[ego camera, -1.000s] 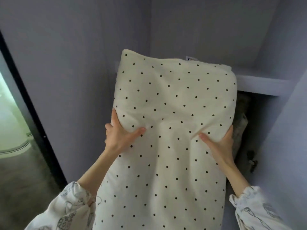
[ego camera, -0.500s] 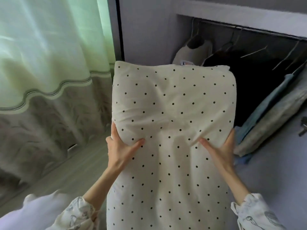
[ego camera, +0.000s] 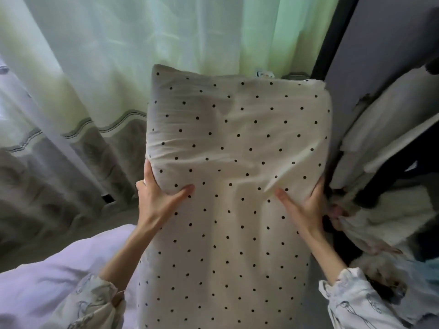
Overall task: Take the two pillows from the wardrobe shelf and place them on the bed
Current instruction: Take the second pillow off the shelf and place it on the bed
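While our left hand and right hand clamp its sides, we hold the polka-dot pillow upright before the curtain.

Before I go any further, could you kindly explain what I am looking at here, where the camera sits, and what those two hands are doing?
There is no machine here: a person wears a wide-angle camera on the head, looking forward and down, so you see their own arms reaching out from the bottom of the picture. The left hand and the right hand each have a grip on one side of a cream pillow with small black dots, thumbs pressed into its front, holding it upright in the air. Behind it hangs a pale green curtain. At the lower left is pale lilac bedding, which looks like the bed where the pillow should go. On the right is a dark frame with blurred hanging clothes, apparently the wardrobe. Only one pillow is visible.
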Demonstrator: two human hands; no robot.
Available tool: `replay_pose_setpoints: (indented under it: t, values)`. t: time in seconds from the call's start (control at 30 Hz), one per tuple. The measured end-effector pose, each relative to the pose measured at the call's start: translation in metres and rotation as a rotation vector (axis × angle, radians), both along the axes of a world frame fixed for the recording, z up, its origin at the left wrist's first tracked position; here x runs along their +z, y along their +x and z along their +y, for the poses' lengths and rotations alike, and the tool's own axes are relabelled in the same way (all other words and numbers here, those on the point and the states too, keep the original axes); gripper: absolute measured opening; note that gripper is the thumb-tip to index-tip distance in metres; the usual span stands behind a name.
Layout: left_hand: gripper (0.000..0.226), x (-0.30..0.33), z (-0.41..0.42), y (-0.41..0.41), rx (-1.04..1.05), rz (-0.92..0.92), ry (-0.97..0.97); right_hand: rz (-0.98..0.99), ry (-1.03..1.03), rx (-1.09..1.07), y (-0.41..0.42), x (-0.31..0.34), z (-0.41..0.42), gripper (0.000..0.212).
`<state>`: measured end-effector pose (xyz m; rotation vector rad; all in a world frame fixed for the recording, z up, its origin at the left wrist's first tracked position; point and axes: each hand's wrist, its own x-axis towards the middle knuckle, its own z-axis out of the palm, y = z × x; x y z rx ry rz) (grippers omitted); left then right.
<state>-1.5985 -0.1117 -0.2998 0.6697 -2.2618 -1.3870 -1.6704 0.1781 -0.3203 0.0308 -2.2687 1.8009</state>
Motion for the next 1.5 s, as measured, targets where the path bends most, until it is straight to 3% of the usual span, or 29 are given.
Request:
replay_pose_setpoints:
  t: [0.33, 0.53, 0.73, 1.07, 1.23, 1.5]
  values:
    - [0.121, 0.029, -0.081, -0.052, 0.36, 0.035, -0.03, -0.044, 0.038, 0.334, -0.151, 0.029, -0.123, 0.122]
    - [0.122, 0.049, -0.116, -0.091, 0.556, 0.066, -0.038, 0.082, 0.037, 0.525, -0.242, 0.065, -0.196, 0.103]
    - [0.123, 0.063, -0.172, -0.106, 0.756, 0.147, -0.087, 0.168, 0.033, 0.716, -0.293, 0.089, -0.298, 0.105]
    - [0.126, 0.05, -0.319, -0.087, 1.095, 0.215, -0.068, 0.2, 0.042, 1.042, -0.313, 0.089, -0.531, 0.11]
    - [0.126, 0.05, -0.391, -0.051, 1.28, 0.238, -0.027, 0.202, 0.054, 1.245, -0.285, 0.09, -0.655, 0.109]
    - [0.125, 0.057, -0.457, 0.014, 1.576, 0.219, -0.161, 0.241, 0.045, 1.525, -0.22, 0.095, -0.806, 0.118]
